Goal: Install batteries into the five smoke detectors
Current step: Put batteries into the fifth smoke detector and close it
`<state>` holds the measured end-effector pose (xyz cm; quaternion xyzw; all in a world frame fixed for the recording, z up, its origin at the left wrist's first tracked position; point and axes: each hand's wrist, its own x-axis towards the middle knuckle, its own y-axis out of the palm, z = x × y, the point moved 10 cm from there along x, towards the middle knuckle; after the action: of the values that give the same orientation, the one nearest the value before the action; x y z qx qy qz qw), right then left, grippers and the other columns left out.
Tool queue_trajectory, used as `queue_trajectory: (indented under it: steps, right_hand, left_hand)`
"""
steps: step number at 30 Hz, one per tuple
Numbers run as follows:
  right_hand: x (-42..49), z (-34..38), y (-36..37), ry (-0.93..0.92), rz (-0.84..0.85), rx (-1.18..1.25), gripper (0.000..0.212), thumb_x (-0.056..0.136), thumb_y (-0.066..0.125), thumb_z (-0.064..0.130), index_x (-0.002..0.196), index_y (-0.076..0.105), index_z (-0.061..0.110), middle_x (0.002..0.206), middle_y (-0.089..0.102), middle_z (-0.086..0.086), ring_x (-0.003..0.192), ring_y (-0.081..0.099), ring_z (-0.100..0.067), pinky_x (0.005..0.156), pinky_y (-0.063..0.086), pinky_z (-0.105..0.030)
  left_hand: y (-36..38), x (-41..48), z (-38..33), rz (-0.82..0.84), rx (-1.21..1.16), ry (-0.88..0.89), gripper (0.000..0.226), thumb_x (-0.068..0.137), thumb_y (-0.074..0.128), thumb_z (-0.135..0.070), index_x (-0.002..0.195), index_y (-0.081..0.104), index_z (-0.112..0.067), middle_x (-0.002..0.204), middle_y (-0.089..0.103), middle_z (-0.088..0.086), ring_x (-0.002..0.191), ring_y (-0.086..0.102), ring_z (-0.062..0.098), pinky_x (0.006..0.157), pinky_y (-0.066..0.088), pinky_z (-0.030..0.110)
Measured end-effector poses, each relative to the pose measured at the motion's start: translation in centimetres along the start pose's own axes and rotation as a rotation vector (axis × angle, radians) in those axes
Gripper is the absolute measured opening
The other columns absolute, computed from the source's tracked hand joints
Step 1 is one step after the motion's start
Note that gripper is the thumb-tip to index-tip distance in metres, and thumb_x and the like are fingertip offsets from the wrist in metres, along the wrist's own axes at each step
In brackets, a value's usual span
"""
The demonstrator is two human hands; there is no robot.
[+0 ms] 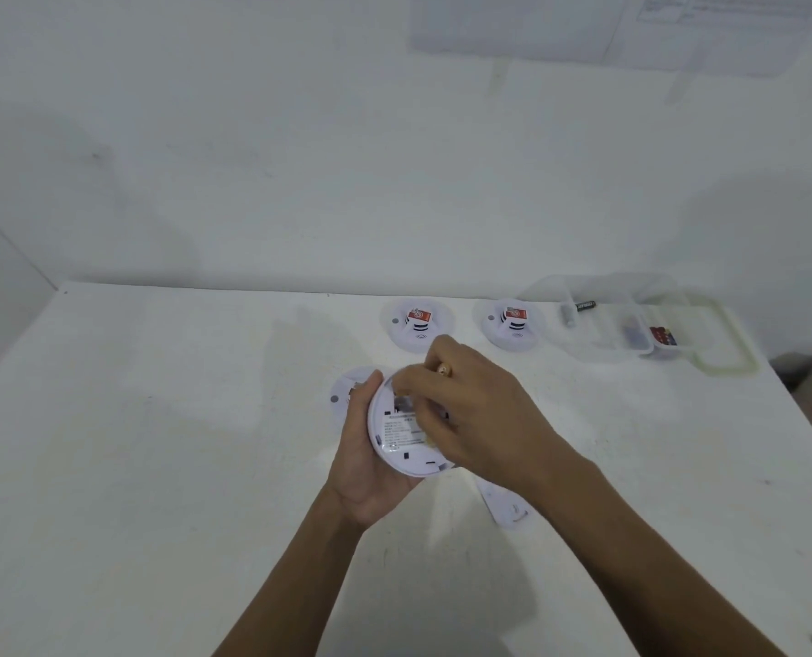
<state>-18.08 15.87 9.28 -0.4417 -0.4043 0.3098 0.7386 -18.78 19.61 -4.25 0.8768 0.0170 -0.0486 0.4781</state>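
My left hand (363, 462) holds a round white smoke detector (401, 443) tilted on edge, its labelled back facing me. My right hand (465, 410) lies over that back, fingers pressed into the battery bay, with a gold-tipped battery (444, 369) showing between the fingers. Two more detectors (418, 324) (513, 327) sit at the back of the table, each with a red label on top. Another detector (347, 395) lies behind my left hand, mostly hidden. A flat white cover plate (508, 507) lies under my right forearm.
A clear plastic box (631, 324) with its lid (721, 343) beside it stands at the back right; it contains a black battery (584, 305) and a red pack (662, 336). The white table (157, 467) meets a white wall behind.
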Motion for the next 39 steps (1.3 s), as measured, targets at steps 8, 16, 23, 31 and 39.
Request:
queue_trajectory:
  steps: [8,16,23,31,39]
  right_hand:
    - [-0.2,0.4,0.0,-0.199,0.102,-0.164,0.018,0.088,0.047,0.026,0.101,0.058,0.026,0.076,0.041,0.0,0.06,0.038,-0.014,0.047,0.018,-0.022]
    - [-0.8,-0.4,-1.5,-0.243,0.15,-0.121,0.016,0.083,0.049,0.023,0.097,0.046,0.031,0.072,0.039,0.003,0.057,0.031,-0.014,0.043,0.029,-0.027]
    - [-2.0,-3.0,-4.3,-0.13,0.017,0.044,0.021,0.082,0.058,0.013,0.086,0.038,0.02,0.078,0.038,0.006,0.063,0.031,-0.014,0.049,0.033,-0.028]
    - [-5.0,-10.4,-7.6,0.25,0.034,0.47,0.018,0.086,0.063,0.015,0.091,0.048,0.023,0.076,0.053,0.009,0.065,0.046,-0.008,0.058,0.042,-0.021]
    - [-8.0,-21.8,-9.2,0.587,0.123,0.589,0.011,0.086,0.064,0.012,0.09,0.055,0.018,0.073,0.062,-0.003,0.054,0.051,-0.006,0.051,0.039,-0.014]
  left_hand:
    - [2.4,-0.1,0.2,0.05,-0.047,-0.048,0.048,0.093,0.048,-0.044,0.127,0.055,-0.01,0.124,0.06,0.016,0.114,0.058,0.03,0.103,0.042,0.045]
    - [1.7,0.3,2.2,0.02,0.158,0.006,0.054,0.063,0.076,-0.061,0.108,0.071,-0.031,0.112,0.069,0.004,0.099,0.066,0.024,0.086,0.052,0.044]
    - [4.7,1.5,4.3,0.07,0.031,-0.069,0.047,0.078,0.062,-0.056,0.115,0.068,-0.027,0.12,0.066,0.005,0.109,0.062,0.025,0.095,0.047,0.045]
    - [7.2,3.6,8.0,0.099,-0.02,-0.169,0.057,0.073,0.064,-0.058,0.115,0.068,-0.02,0.12,0.064,0.013,0.111,0.06,0.035,0.091,0.047,0.048]
    - [8.6,6.5,12.0,0.074,-0.143,-0.276,0.077,0.072,0.071,-0.052,0.131,0.053,-0.005,0.127,0.057,0.022,0.113,0.057,0.038,0.091,0.047,0.047]
